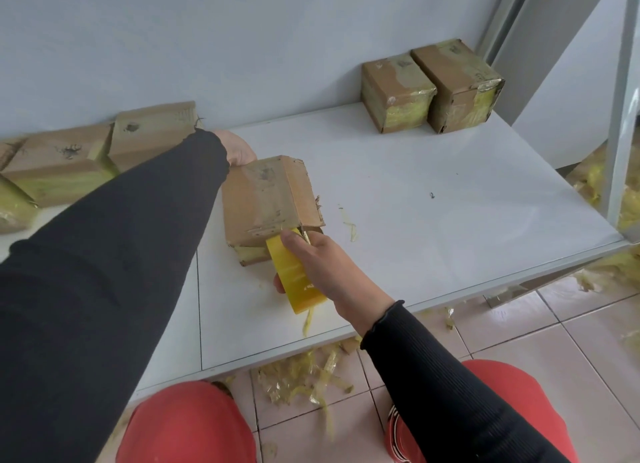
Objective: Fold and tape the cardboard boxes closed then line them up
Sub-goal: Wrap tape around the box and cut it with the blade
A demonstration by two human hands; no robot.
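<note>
A small cardboard box [266, 199] lies on the white table [433, 220] in the middle, its near flap edge ragged. My left hand [239, 149] holds the box's far end, its fingers hidden behind the box. My right hand [322, 267] grips a roll of yellow tape [294, 279] at the box's near end, with the index finger pressing the tape onto the box's near edge. Two taped boxes [433, 88] stand side by side at the back right against the wall. Several more boxes [86, 158] lie along the wall at the left.
A stray tape scrap [348, 222] lies on the table just right of the box. Yellow tape shreds [304, 376] litter the tiled floor below the table's front edge and at the right. A metal frame post [620, 116] stands at the right edge.
</note>
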